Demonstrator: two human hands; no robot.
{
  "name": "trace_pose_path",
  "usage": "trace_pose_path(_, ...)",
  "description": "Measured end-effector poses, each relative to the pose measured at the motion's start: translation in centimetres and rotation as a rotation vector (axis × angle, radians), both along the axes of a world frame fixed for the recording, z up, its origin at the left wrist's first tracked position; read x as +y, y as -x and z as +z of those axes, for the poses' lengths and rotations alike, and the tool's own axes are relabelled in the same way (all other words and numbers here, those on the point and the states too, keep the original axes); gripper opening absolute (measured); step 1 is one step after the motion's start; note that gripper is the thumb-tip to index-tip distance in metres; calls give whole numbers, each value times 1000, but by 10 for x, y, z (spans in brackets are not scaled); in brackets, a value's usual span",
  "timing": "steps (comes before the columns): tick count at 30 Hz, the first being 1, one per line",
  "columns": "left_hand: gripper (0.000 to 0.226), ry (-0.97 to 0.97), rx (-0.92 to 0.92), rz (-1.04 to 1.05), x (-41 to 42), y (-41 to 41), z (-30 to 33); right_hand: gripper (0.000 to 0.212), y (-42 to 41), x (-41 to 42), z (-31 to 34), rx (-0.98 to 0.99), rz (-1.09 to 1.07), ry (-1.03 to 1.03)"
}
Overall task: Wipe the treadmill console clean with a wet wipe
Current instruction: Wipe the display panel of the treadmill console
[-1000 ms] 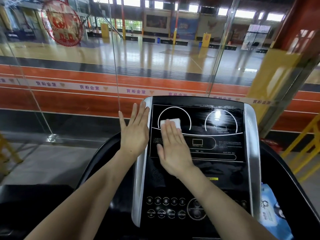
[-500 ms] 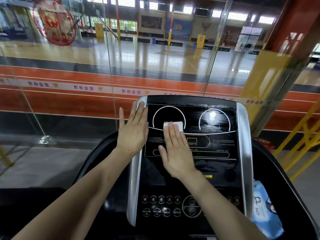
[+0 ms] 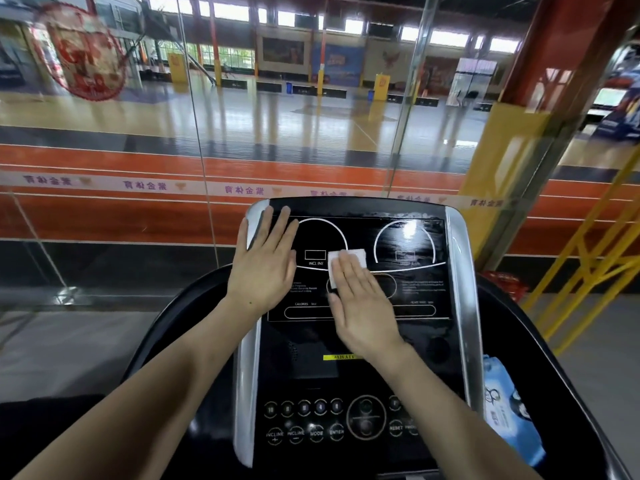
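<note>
The black treadmill console [image 3: 412, 258] with silver side rails fills the middle of the head view. A folded white wet wipe [image 3: 349, 259] lies flat on the display panel between the two dial outlines. My right hand [image 3: 363, 306] presses flat on the wipe, fingers together, with the wipe's far and left edges showing past my fingertips. My left hand [image 3: 265, 265] rests flat on the console's upper left, fingers spread over the silver rail and panel edge, holding nothing.
A blue wet-wipe pack [image 3: 509, 420] sits in the tray at the console's right side. A row of buttons [image 3: 311, 420] runs along the lower panel. A glass wall [image 3: 194, 140] stands just behind the treadmill, and yellow railings [image 3: 588, 265] stand at the right.
My right hand has slid the wipe rightward and down from the left dial toward the panel's middle. My left hand has shifted further onto the console's upper left corner.
</note>
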State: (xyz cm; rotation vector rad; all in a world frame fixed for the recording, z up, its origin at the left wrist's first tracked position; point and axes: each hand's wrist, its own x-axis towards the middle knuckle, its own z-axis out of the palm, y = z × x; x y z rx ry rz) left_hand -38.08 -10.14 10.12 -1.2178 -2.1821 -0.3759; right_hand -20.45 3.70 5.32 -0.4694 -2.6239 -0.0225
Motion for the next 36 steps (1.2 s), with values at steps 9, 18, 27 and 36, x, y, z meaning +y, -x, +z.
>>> trace_pose_path(9,60,69,69,-12,-1,-3,-6,74,-35,57,0,130,-323,127)
trace_pose_path(18,60,66,70,-70,-2,-4,-7,73,-43,66,2,36,-195,53)
trace_pose_path(27,60,58,59,-81,-1,-3,-6,79,-78,82,-22,102,-224,137)
trace_pose_path(36,61,27,46,-99,-4,-3,-6,84,-49,99,17,117,-248,192)
